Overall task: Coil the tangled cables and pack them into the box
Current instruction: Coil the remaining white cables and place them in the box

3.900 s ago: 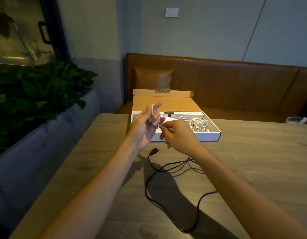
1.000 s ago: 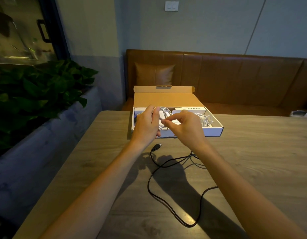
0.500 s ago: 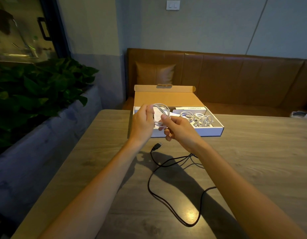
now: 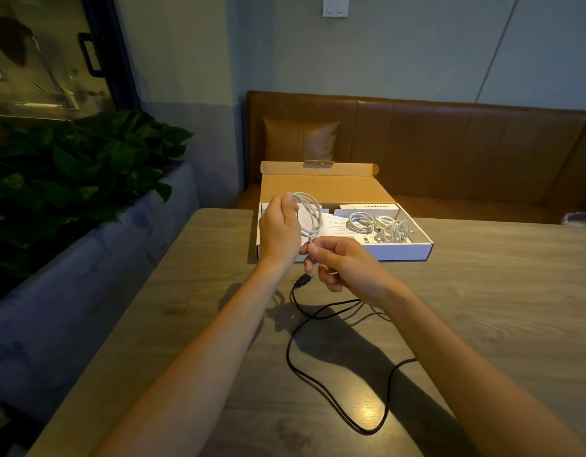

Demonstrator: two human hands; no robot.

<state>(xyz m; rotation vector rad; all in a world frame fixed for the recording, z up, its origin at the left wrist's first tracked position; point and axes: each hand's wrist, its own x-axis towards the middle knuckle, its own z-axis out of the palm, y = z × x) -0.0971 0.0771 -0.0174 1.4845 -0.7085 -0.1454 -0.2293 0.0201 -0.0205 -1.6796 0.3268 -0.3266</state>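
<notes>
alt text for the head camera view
The left hand grips a coiled white cable while the right hand pinches its end, above a wooden table. Behind, an open box holds more white coils; a black cable lies loose on the table.

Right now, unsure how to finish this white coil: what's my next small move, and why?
Probably wrap the end pinched by the right hand around the white cable loops the left hand holds, so the coil holds for the box.
</notes>
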